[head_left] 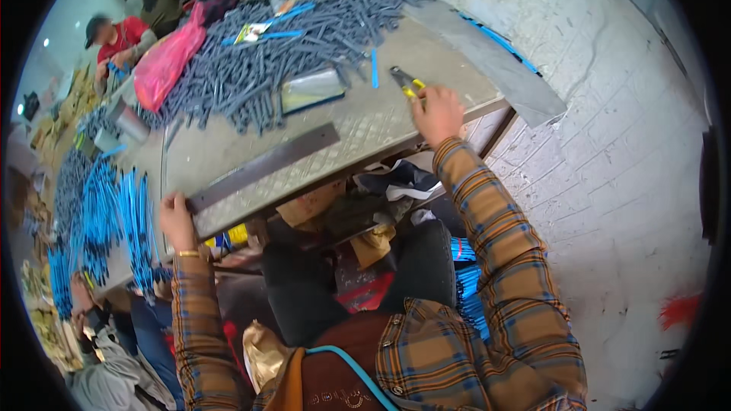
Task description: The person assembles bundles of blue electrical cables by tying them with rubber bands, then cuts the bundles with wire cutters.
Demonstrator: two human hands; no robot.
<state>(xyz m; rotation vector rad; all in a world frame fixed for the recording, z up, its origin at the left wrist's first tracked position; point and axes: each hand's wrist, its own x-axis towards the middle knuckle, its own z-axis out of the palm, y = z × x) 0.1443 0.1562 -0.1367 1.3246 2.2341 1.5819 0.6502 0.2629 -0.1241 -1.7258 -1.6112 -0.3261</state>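
Observation:
My right hand [440, 116] is closed round the yellow handles of a pair of pliers [406, 81] near the right end of the table. The dark jaws point away from me and to the left. My left hand [177, 221] is at the table's near left corner, its fingers curled at the end of a long dark flat bar [263, 167]. This bar lies slantwise along the front edge. Beyond it is a shallow clear-and-dark tray [313, 91], beside a big heap of grey plastic pieces [251, 53]. A short blue strip [374, 68] lies left of the pliers.
A pink plastic bag [169, 61] rests against the heap. Bundles of blue strips with black ends [133, 221] hang over the neighbouring table at left. Another person's hand [81, 293] is there; a person in red [122, 38] sits farther back. A white wall [609, 106] stands at right.

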